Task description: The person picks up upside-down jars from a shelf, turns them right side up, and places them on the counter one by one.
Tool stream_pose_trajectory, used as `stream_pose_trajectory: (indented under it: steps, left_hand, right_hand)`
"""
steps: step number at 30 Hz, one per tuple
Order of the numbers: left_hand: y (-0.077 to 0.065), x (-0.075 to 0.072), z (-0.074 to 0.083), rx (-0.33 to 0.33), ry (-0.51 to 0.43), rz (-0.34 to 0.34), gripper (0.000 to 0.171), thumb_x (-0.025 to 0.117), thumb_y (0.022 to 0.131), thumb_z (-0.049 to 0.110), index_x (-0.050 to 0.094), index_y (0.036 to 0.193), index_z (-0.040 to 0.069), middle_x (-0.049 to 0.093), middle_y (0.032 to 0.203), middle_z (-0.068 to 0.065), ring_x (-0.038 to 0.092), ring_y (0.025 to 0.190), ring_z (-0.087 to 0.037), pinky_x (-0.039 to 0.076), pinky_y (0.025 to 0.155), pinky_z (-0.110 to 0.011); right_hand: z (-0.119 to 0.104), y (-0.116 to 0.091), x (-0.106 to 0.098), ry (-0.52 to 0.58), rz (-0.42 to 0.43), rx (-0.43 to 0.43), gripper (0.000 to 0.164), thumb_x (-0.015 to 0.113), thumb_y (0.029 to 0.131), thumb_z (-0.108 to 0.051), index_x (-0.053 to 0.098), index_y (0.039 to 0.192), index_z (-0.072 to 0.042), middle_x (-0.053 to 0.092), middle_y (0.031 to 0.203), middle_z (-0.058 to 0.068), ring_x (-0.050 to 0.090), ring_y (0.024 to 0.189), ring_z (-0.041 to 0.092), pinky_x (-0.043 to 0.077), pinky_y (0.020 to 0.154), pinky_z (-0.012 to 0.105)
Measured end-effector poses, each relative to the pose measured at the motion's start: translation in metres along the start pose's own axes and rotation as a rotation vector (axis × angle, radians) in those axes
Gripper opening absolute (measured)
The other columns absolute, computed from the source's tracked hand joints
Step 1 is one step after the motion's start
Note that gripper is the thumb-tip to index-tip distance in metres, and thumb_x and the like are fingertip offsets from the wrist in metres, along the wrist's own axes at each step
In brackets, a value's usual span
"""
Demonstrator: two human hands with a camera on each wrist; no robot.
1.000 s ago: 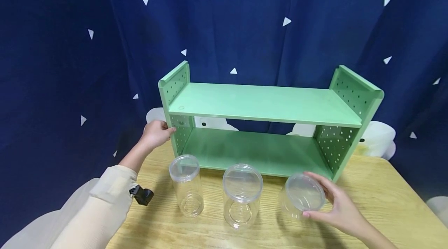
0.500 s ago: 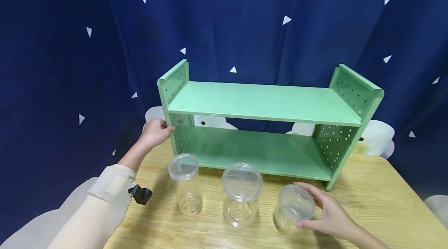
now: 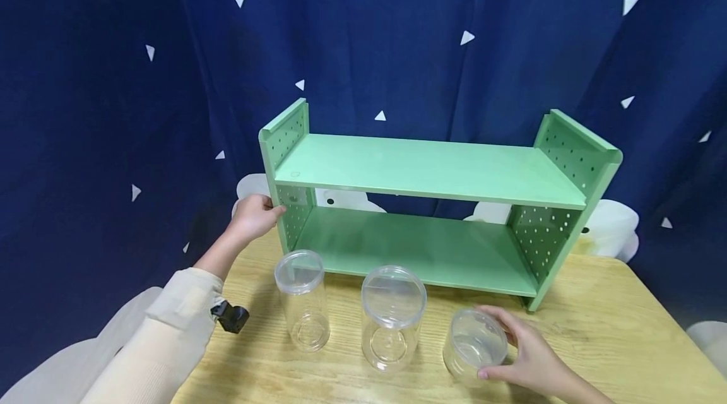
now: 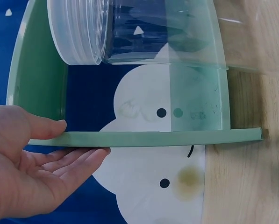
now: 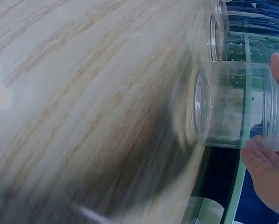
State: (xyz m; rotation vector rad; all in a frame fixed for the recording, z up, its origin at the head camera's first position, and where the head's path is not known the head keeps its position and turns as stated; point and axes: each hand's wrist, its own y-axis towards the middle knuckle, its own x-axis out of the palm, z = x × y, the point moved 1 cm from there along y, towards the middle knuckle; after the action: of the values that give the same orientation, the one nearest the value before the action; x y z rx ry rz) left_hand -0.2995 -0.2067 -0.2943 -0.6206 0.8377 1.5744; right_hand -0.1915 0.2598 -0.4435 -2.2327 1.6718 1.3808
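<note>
My left hand (image 3: 254, 218) pinches the left side panel of a green two-tier shelf (image 3: 431, 167), thumb on the inner face and fingers outside; the left wrist view shows the panel edge (image 4: 144, 139) between them. At the lower right, my right hand (image 3: 528, 353) holds a short clear lidded jar (image 3: 476, 346) around its lid, thumb on the near side. In the right wrist view the short jar (image 5: 232, 105) stands upright on the table, its base at the tabletop. A tall narrow clear jar (image 3: 307, 309) and a wider clear jar (image 3: 392, 322) stand to its left.
The wooden table (image 3: 602, 315) carries the shelf near its back edge, with the jars in a row before it. Behind hangs a dark blue curtain (image 3: 397, 44) with white triangles. A black wrist camera (image 3: 230, 317) sits on the left sleeve.
My right hand has moved the short jar down and slightly left, toward the table and into line with the other jars. The left hand keeps its grip on the shelf panel.
</note>
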Motion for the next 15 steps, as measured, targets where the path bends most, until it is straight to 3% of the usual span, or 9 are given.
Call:
stream_pose_trajectory:
  steps: [11, 15]
  left_hand:
    - [0.0, 0.0016, -0.0012, -0.004, 0.005, 0.0, 0.033, 0.053, 0.094, 0.021, 0.067, 0.097, -0.009, 0.066, 0.081, -0.013, 0.054, 0.073, -0.021, 0.04, 0.058, -0.023]
    - [-0.0004, 0.0018, -0.0014, -0.008, -0.004, -0.002, 0.034, 0.053, 0.094, 0.021, 0.067, 0.098, -0.01, 0.067, 0.083, -0.015, 0.056, 0.074, -0.021, 0.041, 0.058, -0.023]
  right_hand:
    - [0.0035, 0.0033, 0.0029, -0.004, -0.004, -0.006, 0.087, 0.092, 0.058, -0.019, 0.05, 0.132, -0.004, 0.062, 0.119, 0.014, 0.058, 0.103, -0.003, 0.055, 0.083, 0.016]
    - [0.0068, 0.0024, 0.0028, -0.005, -0.016, 0.003, 0.087, 0.091, 0.059, -0.019, 0.049, 0.133, -0.002, 0.061, 0.121, 0.016, 0.058, 0.105, -0.003, 0.055, 0.083, 0.016]
